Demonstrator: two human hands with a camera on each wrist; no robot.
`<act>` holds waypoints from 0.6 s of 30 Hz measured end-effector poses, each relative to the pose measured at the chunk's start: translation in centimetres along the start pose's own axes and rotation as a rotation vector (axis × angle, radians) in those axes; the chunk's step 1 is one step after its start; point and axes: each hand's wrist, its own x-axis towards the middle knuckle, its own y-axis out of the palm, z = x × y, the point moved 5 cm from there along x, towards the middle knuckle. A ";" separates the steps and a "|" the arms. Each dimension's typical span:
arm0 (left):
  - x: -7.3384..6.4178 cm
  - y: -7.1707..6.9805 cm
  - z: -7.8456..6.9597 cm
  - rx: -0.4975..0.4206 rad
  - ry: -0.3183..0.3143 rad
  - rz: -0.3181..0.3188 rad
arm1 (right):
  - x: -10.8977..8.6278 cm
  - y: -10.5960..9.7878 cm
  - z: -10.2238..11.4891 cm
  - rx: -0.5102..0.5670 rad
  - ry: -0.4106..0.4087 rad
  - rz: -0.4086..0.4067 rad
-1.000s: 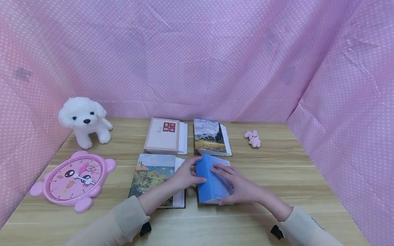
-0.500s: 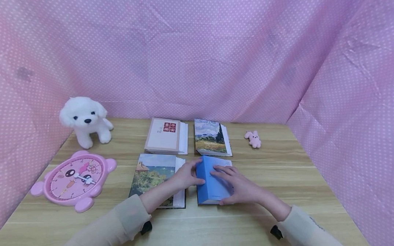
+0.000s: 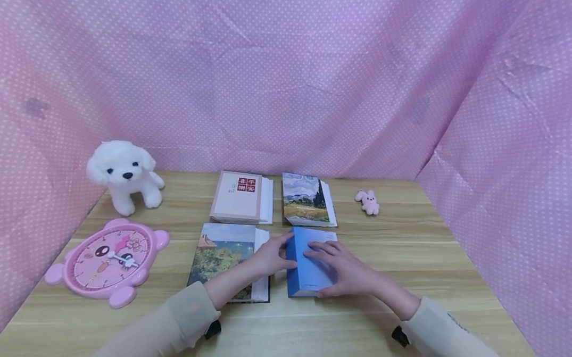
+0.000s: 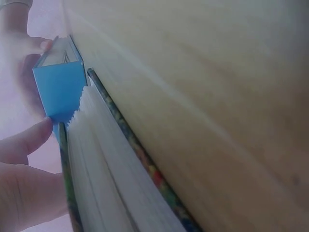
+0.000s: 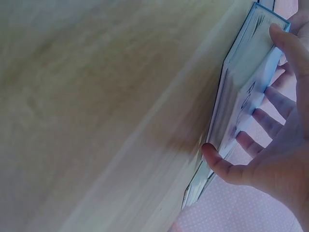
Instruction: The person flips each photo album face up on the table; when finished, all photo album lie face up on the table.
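A thick blue book (image 3: 313, 276) lies flat near the table's front, pale blue on its cover and darker along the spine. My left hand (image 3: 267, 256) touches that spine with thumb and forefinger spread; its thumb shows against it in the left wrist view. From the right, my right hand (image 3: 351, 271) grips the book. Its thumb sits at the near page edge, its fingers bend over the cover, and the little finger reaches the open side, as the right wrist view shows. Beneath my left hand is a landscape-painting book (image 3: 222, 256), partly hidden by the forearm.
Behind stand a cream book with red characters (image 3: 236, 196) and a wheat-field-painting book (image 3: 306, 199). A pink toy clock (image 3: 109, 261) and a white plush dog (image 3: 125, 177) are at left, a small pink rabbit (image 3: 369, 202) at right. Pink dotted cloth (image 3: 282, 93) surrounds the wooden table.
The blue book has settled slightly toward me, with its cover turned a bit more upward. Both hands have stayed on it with only small shifts.
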 end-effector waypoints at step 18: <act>-0.9 -1.5 -0.2 0.106 0.109 -0.070 | 0.1 -1.2 0.3 -0.011 -0.024 0.050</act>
